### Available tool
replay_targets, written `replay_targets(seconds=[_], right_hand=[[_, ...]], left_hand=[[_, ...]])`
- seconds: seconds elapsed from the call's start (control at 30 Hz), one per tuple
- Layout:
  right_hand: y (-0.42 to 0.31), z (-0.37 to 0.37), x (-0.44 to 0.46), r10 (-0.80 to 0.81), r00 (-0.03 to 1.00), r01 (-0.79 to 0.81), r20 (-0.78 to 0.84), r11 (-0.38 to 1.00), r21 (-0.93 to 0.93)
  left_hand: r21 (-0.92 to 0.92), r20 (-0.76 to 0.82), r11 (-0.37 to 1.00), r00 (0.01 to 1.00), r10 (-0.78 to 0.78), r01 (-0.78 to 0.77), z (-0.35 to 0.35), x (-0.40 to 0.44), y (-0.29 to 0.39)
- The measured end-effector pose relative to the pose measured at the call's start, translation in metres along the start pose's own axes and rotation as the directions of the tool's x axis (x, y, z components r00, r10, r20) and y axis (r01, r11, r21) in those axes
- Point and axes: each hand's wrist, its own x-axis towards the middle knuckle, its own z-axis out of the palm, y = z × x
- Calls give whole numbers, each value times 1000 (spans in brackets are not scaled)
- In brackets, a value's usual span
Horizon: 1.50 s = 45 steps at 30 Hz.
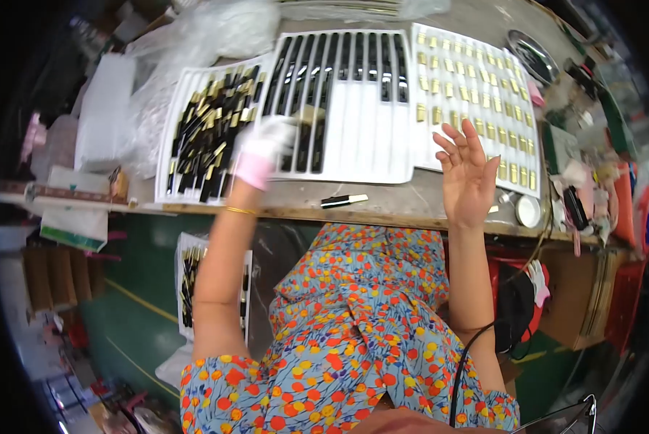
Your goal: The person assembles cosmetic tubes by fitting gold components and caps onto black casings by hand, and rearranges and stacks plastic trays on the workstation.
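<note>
My left hand (266, 143), in a white glove with a pink cuff, is smeared by motion over the seam between two white trays. Its fingers are too blurred to show whether they hold anything. Under and beyond it, the middle tray (368, 155) carries rows of glossy black tubes (317, 61). In the left tray (167, 123), black-and-gold tubes (216, 119) lie in a jumbled heap. My right hand (469, 173), bare, is raised with its fingers apart and nothing in it. It is nearest the right tray (429, 155), where short gold caps (473, 71) stand in rows.
A single black tube with a pale gold end (344, 200) lies near the table's front edge (382, 215). A small white round tub (528, 211) stands at right. Behind it is a round metal dish (533, 56). Clear plastic wrap (216, 36) covers the back left.
</note>
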Motion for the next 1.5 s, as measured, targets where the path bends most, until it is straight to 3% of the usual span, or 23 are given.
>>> replay_targets(seconds=[0.03, 0.07, 0.1, 0.13, 0.2, 0.27, 0.33, 0.37, 0.4, 0.5, 0.57, 0.6, 0.63, 0.67, 0.73, 0.83, 0.97, 1.07, 1.13, 1.27, 1.33, 1.43, 1.5], right_hand=[[-3, -13, -2, -15, 1000, 15, -21, 1000, -8], [-8, -31, -5, -26, 998, 23, -51, 998, -56], [-13, -47, -9, -37, 996, 28, -76, 994, -104], [-17, -60, -13, -51, 995, 41, -89, 993, -110], [-26, -82, -23, -76, 988, 51, -133, 982, -180], [-37, -97, -32, -131, 978, 89, -164, 967, -240], [-46, -113, -39, -203, 955, 101, -216, 907, -409], [-50, -119, -44, -250, 941, 124, -228, 881, -457], [-51, -125, -46, -259, 935, 122, -241, 876, -466], [-75, -143, -55, -488, 858, 60, -160, 405, -912], [-88, -160, -62, -534, 837, 35, -118, 269, -963], [-89, -178, -66, -562, 819, 5, -115, 207, -978], [-91, -199, -73, -539, 837, -41, -99, 120, -992], [-103, -193, -78, -489, 871, -63, 40, -193, -979], [-109, -197, -88, -390, 917, -70, 81, -359, -931], [-111, -200, -92, -286, 954, -60, 84, -460, -886], [-109, -199, -81, -210, 971, 4, 116, -471, -882], [-109, -195, -73, -179, 974, 39, 141, -478, -877], [-110, -196, -72, -167, 976, 40, 137, -482, -875], [-115, -194, -70, -135, 982, 50, 128, -471, -881], [-120, -194, -69, -129, 982, 66, 138, -450, -891], [-124, -203, -68, -132, 988, 17, 85, -453, -891], [-120, -201, -68, -155, 984, 6, 86, -456, -890]], left_hand=[[245, -161, 969, 985, 60, -19, -46, 26, -11], [530, -293, 835, 893, 342, -146, -88, 45, -27], [617, -344, 770, 825, 449, -162, -134, 67, -50], [590, -442, 807, 832, 336, -12, -169, 80, -58], [744, -471, 645, 822, 321, 174, -221, 99, -66], [789, -538, 500, 793, 285, 356, -190, 90, -26], [844, -480, 423, 816, 322, 329, -156, 101, -7], [936, -286, 335, 790, 543, 108, -123, 103, 4], [975, -74, 198, 690, 720, -101, -90, 104, 8], [716, 68, 560, 840, 538, -416, 20, 110, 4], [480, 218, 784, 919, 328, -393, 83, 111, -8], [406, 298, 810, 899, 322, -424, 102, 129, -30], [492, 275, 759, 903, 329, -427, 123, 130, -30], [581, 246, 696, 906, 344, -422, 139, 130, -23], [833, 149, 475, 941, 304, -285, 159, 139, -15], [937, 81, 313, 967, 240, -156, 180, 131, -6], [955, 42, 267, 950, 309, -129, 191, 113, 6], [962, -59, 272, 974, 221, -3, 197, 103, 18], [899, -74, 437, 991, 108, 20, 192, 114, 10], [840, -154, 539, 979, 133, 59, 199, 116, 0], [887, -87, 461, 968, 235, -32, 197, 114, -2], [907, -104, 421, 981, 164, 26, 199, 113, 7], [952, -54, 306, 990, 128, 13, 199, 111, 12]])
